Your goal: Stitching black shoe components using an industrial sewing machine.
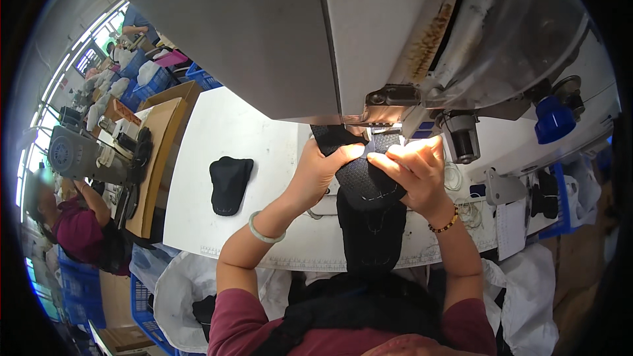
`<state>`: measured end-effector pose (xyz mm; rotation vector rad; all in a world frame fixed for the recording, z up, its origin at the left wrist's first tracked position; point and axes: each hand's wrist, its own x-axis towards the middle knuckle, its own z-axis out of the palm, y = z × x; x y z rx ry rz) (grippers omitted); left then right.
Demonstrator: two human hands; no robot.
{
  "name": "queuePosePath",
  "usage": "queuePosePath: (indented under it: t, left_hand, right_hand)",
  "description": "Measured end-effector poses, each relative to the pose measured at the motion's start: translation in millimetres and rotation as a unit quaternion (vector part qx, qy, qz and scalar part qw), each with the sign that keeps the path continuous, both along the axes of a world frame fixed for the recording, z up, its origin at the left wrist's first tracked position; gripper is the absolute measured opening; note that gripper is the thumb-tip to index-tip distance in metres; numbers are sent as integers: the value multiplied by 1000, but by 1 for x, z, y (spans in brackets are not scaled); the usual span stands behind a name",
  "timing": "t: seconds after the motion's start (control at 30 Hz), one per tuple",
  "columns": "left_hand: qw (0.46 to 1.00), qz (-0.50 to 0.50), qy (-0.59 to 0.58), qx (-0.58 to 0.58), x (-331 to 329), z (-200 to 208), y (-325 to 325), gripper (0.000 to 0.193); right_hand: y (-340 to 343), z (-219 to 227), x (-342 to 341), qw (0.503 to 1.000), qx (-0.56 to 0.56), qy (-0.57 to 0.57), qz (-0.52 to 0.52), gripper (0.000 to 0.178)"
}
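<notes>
Black dimpled fabric [364, 184], rounded at its near end, is pinched by left fingers [347, 153] and right fingers [389, 166].

Beneath the sewing machine [264, 39], the person's left hand [320, 168] and right hand [419, 173] are gripping a black textured piece [370, 183]. A plain black piece [372, 240] is lying below it on the white table [188, 191]; a smaller black pad [231, 186] is resting leftward. Farther left, a co-worker [82, 227] is reaching toward a grey machine [82, 155].
</notes>
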<state>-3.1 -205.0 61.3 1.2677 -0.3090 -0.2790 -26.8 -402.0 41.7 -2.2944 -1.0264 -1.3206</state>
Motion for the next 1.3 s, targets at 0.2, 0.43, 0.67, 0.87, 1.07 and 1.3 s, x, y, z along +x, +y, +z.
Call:
queuePosePath:
  t: [0.2,0.43,0.67,0.87,1.07,1.3]
  left_hand:
    - [1000,0,-4,-4,6,1,-1,20]
    - [999,14,-23,-41,13,-8,-4,14]
    - [995,73,-38,-58,7,-9,-12,11]
    - [992,100,-58,-46,-2,-11,-20,13]
    - [966,211,-134,-64,-13,-17,-36,10]
    - [943,281,-160,-80,-18,-21,-52,12]
  right_hand:
    - [4,2,-3,999,34,40,-9,41]
    - [9,3,-2,998,54,31,-33,48]
    - [12,-8,-11,997,29,-8,-71,45]
    - [6,-2,-11,998,37,-26,-49,27]
    - [-4,-4,-6,998,48,-23,-19,32]
    - [-1,-4,-4,997,76,-17,-11,24]
